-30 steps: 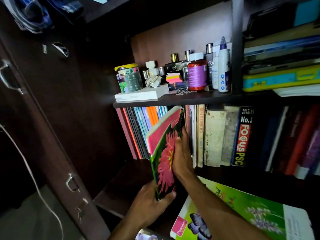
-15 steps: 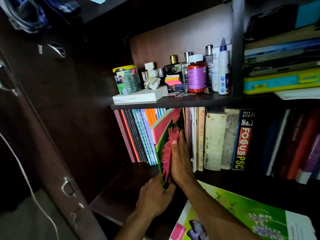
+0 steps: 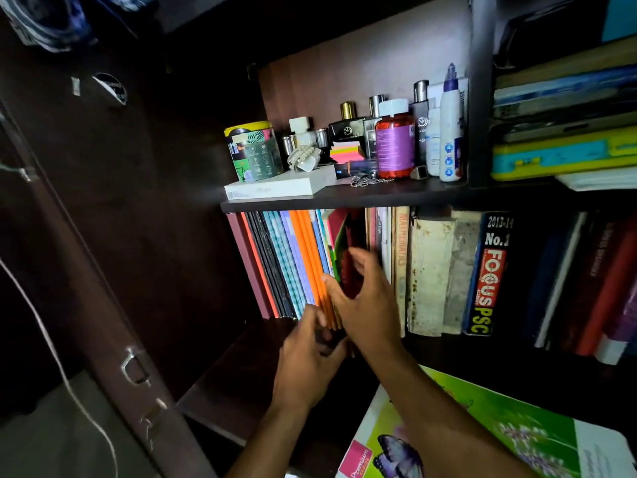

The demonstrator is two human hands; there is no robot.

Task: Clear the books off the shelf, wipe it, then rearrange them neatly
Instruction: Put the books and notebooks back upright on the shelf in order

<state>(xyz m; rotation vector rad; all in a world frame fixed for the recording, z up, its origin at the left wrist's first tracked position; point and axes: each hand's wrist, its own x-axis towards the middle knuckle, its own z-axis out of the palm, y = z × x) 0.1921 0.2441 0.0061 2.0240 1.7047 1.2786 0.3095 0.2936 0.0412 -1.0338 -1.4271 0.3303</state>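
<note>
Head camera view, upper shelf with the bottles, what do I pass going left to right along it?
Yellow-lidded tin → white charger → sticky notes → red pill bottle → white squeeze bottle.

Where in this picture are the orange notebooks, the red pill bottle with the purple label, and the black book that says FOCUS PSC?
orange notebooks (image 3: 312, 257): head view, on their spines, mid-height.
red pill bottle (image 3: 394, 146): head view, on its purple label.
FOCUS PSC book (image 3: 487, 274): head view, on the spine's red lettering.
</note>
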